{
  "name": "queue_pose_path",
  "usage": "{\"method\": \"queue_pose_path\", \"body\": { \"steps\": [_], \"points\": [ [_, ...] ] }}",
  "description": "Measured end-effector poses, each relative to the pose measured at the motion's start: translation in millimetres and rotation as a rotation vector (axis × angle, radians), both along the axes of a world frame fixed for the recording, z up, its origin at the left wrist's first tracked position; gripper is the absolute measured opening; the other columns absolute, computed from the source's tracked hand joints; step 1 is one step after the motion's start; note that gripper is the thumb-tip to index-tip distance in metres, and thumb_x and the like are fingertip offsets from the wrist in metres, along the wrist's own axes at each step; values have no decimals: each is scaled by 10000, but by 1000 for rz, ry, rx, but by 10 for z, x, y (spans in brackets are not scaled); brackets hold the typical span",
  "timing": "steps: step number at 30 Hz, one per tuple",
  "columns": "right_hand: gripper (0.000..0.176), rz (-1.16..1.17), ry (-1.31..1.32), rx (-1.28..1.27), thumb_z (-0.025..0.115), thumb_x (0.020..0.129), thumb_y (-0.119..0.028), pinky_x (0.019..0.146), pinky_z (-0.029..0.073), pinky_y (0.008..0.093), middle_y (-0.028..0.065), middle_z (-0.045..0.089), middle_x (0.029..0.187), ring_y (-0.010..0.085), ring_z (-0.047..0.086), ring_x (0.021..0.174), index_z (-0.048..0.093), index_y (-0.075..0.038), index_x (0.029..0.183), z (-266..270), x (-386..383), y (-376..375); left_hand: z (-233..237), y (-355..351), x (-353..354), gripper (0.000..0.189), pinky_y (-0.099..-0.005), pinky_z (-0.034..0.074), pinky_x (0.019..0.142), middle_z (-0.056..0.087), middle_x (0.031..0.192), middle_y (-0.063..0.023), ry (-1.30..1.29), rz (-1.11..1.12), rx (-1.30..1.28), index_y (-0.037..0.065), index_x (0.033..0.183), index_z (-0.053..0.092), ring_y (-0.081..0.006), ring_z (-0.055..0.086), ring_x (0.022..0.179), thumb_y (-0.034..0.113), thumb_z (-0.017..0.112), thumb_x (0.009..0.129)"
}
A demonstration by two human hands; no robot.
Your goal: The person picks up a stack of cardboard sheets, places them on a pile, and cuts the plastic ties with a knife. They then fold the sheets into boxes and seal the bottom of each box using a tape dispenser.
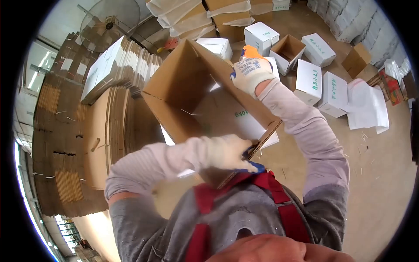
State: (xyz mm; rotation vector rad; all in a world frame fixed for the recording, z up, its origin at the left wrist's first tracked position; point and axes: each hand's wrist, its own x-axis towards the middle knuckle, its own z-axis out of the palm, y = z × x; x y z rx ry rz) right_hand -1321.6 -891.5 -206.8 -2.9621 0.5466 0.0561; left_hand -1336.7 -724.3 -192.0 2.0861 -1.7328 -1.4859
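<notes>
An open, bottomless-looking cardboard box (170, 83), brown inside, is tilted in front of my body. Through its opening a white panel with green "10kg" print shows. My left hand (233, 153), in a white glove with blue grip coating, is closed on the box's near right edge. My right hand (253, 73), in a like glove, is closed at the far right edge of the box, its fingers partly hidden. Against that hand's far side shows a bright orange thing (255, 51) whose kind I cannot make out.
Flattened cartons (107, 135) stand stacked on the left, beneath a large fan (109, 25). Several white boxes with green writing (309, 81) and an open box (288, 52) sit on the floor at right. A white sheet (367, 105) lies beside them.
</notes>
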Motion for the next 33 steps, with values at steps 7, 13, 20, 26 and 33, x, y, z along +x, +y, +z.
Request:
{"method": "queue_pose_path", "body": {
  "steps": [7,13,20,26,33],
  "points": [
    [267,74,-98,3,482,789,-178,663,480,437,119,667,951,281,633,900,692,-101,936,-156,24,10,-635,-176,775,512,-341,489,602,623,733,-169,-47,62,354,-57,855,608,-240,625,625,437,667,734],
    [237,121,-107,-46,535,778,-143,674,480,432,110,662,975,275,628,910,679,-85,958,-277,-7,40,-842,-337,888,421,-368,470,777,643,917,-131,-627,-178,72,46,934,631,-275,609,865,420,632,740],
    [236,113,-178,-58,521,784,-151,641,475,433,110,664,954,266,632,883,678,-88,949,-284,70,-51,-164,107,1931,462,-372,447,860,610,1035,-176,-860,675,-490,40,1096,564,-299,584,971,280,695,724],
    [222,185,-101,-327,516,763,-176,616,431,444,131,652,891,294,616,797,687,-94,879,-405,63,637,-399,285,1966,422,-329,480,779,641,913,-148,-506,185,63,94,1141,564,-247,621,872,275,641,768],
    [175,267,-433,-322,551,742,-149,678,402,375,75,519,791,254,521,779,604,-138,909,-1096,-157,522,-604,447,2480,516,-430,304,1006,436,1276,-233,-786,840,-895,170,1290,423,-388,377,1203,419,512,847]
  ]
}}
